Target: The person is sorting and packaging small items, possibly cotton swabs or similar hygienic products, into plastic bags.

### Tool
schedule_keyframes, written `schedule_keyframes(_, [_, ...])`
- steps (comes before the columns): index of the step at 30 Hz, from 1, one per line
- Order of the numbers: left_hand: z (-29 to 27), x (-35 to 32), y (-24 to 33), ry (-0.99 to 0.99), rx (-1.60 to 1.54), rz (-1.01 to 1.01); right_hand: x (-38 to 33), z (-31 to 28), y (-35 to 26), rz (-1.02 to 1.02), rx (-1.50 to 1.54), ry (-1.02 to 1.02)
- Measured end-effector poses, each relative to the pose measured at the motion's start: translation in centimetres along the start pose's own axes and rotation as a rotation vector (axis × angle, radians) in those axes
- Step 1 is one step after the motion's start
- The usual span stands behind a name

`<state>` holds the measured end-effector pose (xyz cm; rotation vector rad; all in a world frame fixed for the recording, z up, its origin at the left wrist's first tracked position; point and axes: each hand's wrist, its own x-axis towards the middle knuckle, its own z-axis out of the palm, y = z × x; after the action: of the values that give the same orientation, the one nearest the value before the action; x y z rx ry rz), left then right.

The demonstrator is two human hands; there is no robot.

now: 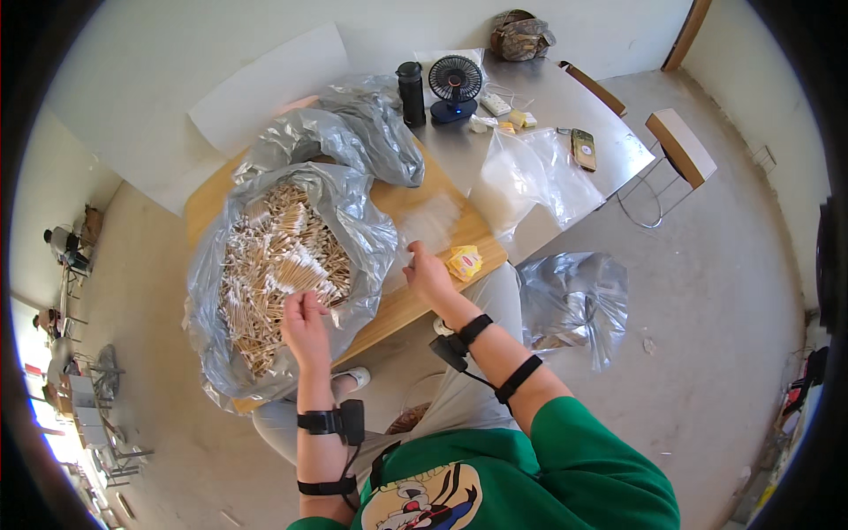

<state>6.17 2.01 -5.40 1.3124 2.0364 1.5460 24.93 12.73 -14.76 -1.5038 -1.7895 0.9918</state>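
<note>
A large grey plastic bag (371,231) lies wide open on the wooden board, filled with loose cotton swabs (256,243) that have white tips and wooden sticks. My left hand (305,334) is at the near right side of this heap, its fingers curled together against a fanned cluster of swabs; whether any are gripped is hidden. To the right, my right hand (430,278) pinches the near edge of a small clear plastic bag (430,221), which lies thin and blurred over the board. Yellow printed cards (464,262) rest in a small stack just right of that hand.
Behind the wooden board (406,305), a metal table (609,115) carries a black bottle (411,94), a small fan (454,88), clear bags (530,177) and a phone (583,149). A silver bag (574,305) sits on the floor at right, beyond it a stool (680,150).
</note>
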Motion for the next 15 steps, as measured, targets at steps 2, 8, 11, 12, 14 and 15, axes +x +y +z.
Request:
schedule_keyframes(2, [-2.7,1.5,-1.1,0.013,0.053,-0.035,-0.3,1.2,-2.0,-0.121,-0.235,0.036])
schedule_keyframes(8, [-5.8,6.8,-3.2,0.010,0.345,0.109,-0.6,4.6,-1.0,-0.610,-0.504,0.136])
schedule_keyframes(11, [-6.1,10.3,-4.6,-0.039,0.441,0.315,-0.6,5.8,0.1,-0.641,-0.462,0.107])
schedule_keyframes(12, [-6.1,11.4,-4.7,-0.100,0.377,0.149,-0.6,6.3,0.2,-0.641,-0.509,0.149])
schedule_keyframes(14, [-5.9,13.8,-5.3,-0.089,0.451,0.234,-0.5,6.4,0.0,-0.612,-0.483,0.077])
schedule_keyframes(15, [-5.7,15.0,-5.7,-0.093,0.520,0.320,-0.5,6.4,-0.3,-0.569,-0.465,0.009])
